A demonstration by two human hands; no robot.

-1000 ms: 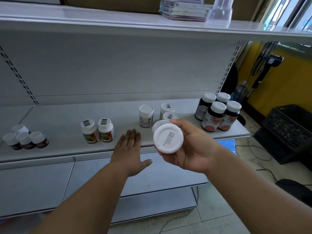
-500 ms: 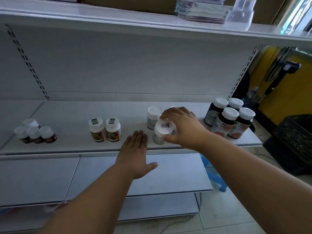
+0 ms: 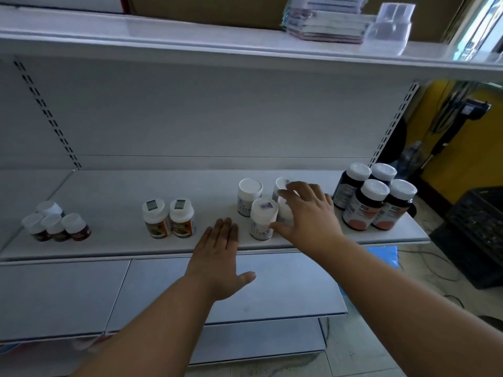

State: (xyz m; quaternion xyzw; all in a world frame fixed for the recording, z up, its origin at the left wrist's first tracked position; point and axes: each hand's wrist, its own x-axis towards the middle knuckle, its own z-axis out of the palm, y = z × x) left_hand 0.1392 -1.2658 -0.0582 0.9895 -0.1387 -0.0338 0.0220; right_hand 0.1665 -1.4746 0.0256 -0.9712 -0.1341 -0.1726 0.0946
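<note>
- Bottles are standing upright on the middle shelf (image 3: 122, 191). The front white bottle (image 3: 262, 219), capped and carrying a small sticker on its lid, is sitting close to the shelf's front edge and is serving as the reference point below.
- The right hand (image 3: 307, 213) is hovering just right of the front white bottle, with its fingers spread apart and loosely bent. Its thumb tip is lying against or just beside that bottle's lower side; contact cannot be confirmed.
- A second white bottle (image 3: 285, 213) is standing immediately right of the front white bottle and is being partly covered by the right hand.
- A rear-left white bottle (image 3: 249, 197) is standing behind and slightly left of the front white bottle. A rear-right white bottle (image 3: 281, 185) is standing behind and right of it, with the fingertips overlapping it.
- The left hand (image 3: 220, 257) is resting palm down just left of the front white bottle, fingers straight and pressed together on the shelf's front edge, thumb sticking out sideways below the lip.
- Two orange-labelled bottles (image 3: 168, 219) are standing side by side well left of the front white bottle.
- Four small dark jars (image 3: 54, 224) are clustering farther left again.
- Four dark bottles (image 3: 373, 197) with white caps are grouping to the right of the front white bottle, beyond the right hand.
- An upper shelf (image 3: 190, 36) is running high above the front white bottle, carrying a stack of packets (image 3: 326, 23) and a clear container (image 3: 392, 25).
</note>
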